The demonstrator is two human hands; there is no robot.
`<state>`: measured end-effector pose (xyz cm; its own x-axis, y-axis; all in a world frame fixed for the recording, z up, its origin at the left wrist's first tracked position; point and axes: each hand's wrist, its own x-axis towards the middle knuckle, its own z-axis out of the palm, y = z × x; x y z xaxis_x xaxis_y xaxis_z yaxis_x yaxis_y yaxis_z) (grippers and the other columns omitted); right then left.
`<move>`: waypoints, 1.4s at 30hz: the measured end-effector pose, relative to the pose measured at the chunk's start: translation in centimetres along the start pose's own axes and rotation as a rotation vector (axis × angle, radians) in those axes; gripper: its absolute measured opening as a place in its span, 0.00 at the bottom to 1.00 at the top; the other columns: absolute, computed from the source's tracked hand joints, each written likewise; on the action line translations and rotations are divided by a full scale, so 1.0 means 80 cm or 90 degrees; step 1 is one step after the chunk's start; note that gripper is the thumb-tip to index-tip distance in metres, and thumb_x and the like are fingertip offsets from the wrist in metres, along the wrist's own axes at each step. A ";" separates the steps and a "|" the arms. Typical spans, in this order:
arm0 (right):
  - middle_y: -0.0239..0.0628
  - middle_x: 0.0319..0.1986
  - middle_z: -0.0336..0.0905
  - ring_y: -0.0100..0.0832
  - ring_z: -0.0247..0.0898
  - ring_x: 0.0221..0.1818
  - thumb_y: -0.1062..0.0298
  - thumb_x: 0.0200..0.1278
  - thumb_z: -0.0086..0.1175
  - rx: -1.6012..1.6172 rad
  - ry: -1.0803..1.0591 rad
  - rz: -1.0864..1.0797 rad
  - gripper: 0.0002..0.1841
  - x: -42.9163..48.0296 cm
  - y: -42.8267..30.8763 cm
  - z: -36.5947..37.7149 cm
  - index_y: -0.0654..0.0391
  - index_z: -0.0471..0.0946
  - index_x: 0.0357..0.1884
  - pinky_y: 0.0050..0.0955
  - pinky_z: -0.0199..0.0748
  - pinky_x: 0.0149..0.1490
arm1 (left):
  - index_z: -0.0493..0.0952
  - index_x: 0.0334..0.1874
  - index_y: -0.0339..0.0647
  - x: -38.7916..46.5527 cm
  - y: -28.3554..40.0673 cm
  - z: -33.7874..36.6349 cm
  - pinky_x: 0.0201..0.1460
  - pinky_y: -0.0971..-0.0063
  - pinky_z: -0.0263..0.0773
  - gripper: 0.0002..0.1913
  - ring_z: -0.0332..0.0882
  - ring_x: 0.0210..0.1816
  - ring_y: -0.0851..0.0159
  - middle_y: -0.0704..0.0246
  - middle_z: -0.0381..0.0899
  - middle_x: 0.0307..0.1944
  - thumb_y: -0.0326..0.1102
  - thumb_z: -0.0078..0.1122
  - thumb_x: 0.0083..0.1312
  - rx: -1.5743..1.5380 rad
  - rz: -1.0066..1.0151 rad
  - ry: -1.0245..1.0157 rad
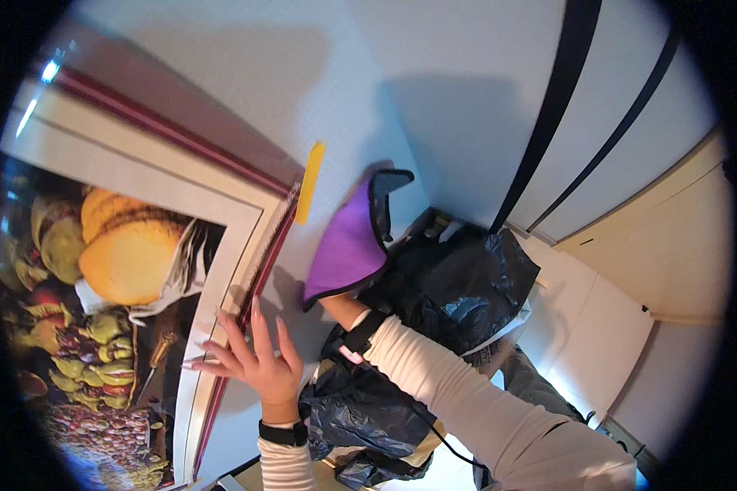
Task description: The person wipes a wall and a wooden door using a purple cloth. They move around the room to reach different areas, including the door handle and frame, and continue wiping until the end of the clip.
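Note:
My left hand [264,359] has its fingers spread in front of the lower part of a framed still-life picture [132,264], over the edge of its dark red frame; whether the fingertips touch it I cannot tell. My right forearm reaches up from the lower right to a purple fabric piece with black edging [350,245], close to the wall. Only the wrist of my right hand [341,309] shows; the fabric hides the fingers, so their grip cannot be made out. A yellow strip [310,183] is on the wall, between the frame's corner and the fabric.
Black plastic bags [460,282] lie bunched below and beside my right arm, with more black plastic [365,423] near my left wrist. A thin black cable [442,439] hangs under the right sleeve. Pale panels with dark vertical strips [549,110] stand to the right, near light wooden furniture [669,239].

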<state>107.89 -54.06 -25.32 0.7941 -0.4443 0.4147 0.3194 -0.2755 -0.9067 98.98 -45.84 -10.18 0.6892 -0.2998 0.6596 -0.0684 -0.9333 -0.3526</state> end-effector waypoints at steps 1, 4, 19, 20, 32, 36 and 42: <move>0.57 0.57 0.66 0.54 0.59 0.62 0.64 0.67 0.47 -0.001 0.011 0.055 0.23 0.002 0.020 -0.003 0.66 0.65 0.61 0.44 0.51 0.70 | 0.74 0.64 0.53 0.011 0.002 0.010 0.67 0.30 0.13 0.21 0.32 0.77 0.41 0.55 0.56 0.73 0.45 0.53 0.69 0.035 0.001 0.004; 0.56 0.55 0.68 0.53 0.61 0.61 0.65 0.67 0.46 -0.007 0.076 0.154 0.22 0.031 0.083 -0.005 0.65 0.67 0.60 0.43 0.52 0.69 | 0.74 0.64 0.57 0.031 0.013 0.025 0.66 0.30 0.12 0.22 0.34 0.77 0.42 0.59 0.57 0.74 0.50 0.50 0.70 0.170 0.001 0.023; 0.56 0.50 0.73 0.53 0.66 0.56 0.69 0.65 0.45 -0.184 -0.169 -0.180 0.16 0.238 -0.045 0.025 0.64 0.74 0.52 0.41 0.58 0.66 | 0.75 0.62 0.62 0.038 0.033 0.008 0.66 0.26 0.17 0.24 0.38 0.77 0.46 0.66 0.56 0.74 0.53 0.59 0.63 0.110 -0.052 0.030; 0.58 0.54 0.69 0.55 0.60 0.60 0.69 0.65 0.44 -0.166 -0.092 -0.138 0.18 0.239 -0.069 0.017 0.66 0.72 0.54 0.44 0.53 0.68 | 0.76 0.62 0.60 0.043 0.044 0.002 0.67 0.26 0.17 0.24 0.38 0.77 0.46 0.65 0.56 0.73 0.52 0.60 0.63 0.069 -0.073 0.043; 0.53 0.73 0.45 0.51 0.41 0.75 0.52 0.73 0.38 -0.069 0.062 0.174 0.33 0.130 0.115 -0.005 0.60 0.52 0.73 0.49 0.35 0.75 | 0.76 0.62 0.62 0.101 0.055 0.061 0.68 0.33 0.10 0.23 0.41 0.76 0.41 0.66 0.65 0.70 0.53 0.56 0.66 0.141 0.019 0.164; 0.51 0.73 0.46 0.50 0.42 0.75 0.50 0.72 0.38 -0.119 0.026 0.171 0.33 0.090 0.142 -0.027 0.59 0.53 0.73 0.49 0.36 0.75 | 0.77 0.61 0.62 0.104 0.055 0.064 0.69 0.33 0.12 0.24 0.42 0.76 0.40 0.66 0.66 0.69 0.55 0.58 0.63 0.170 0.041 0.182; 0.49 0.73 0.47 0.49 0.43 0.75 0.48 0.72 0.38 -0.381 -0.202 0.067 0.34 0.129 0.162 -0.043 0.56 0.53 0.73 0.48 0.38 0.75 | 0.78 0.60 0.63 0.102 0.057 0.068 0.69 0.32 0.12 0.26 0.42 0.76 0.40 0.65 0.67 0.69 0.62 0.56 0.61 0.166 0.027 0.176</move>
<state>118.45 -65.17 -32.50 0.9476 -0.2485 0.2008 -0.0365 -0.7086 -0.7047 108.17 -51.47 -10.01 0.4669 -0.4128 0.7821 0.1167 -0.8479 -0.5172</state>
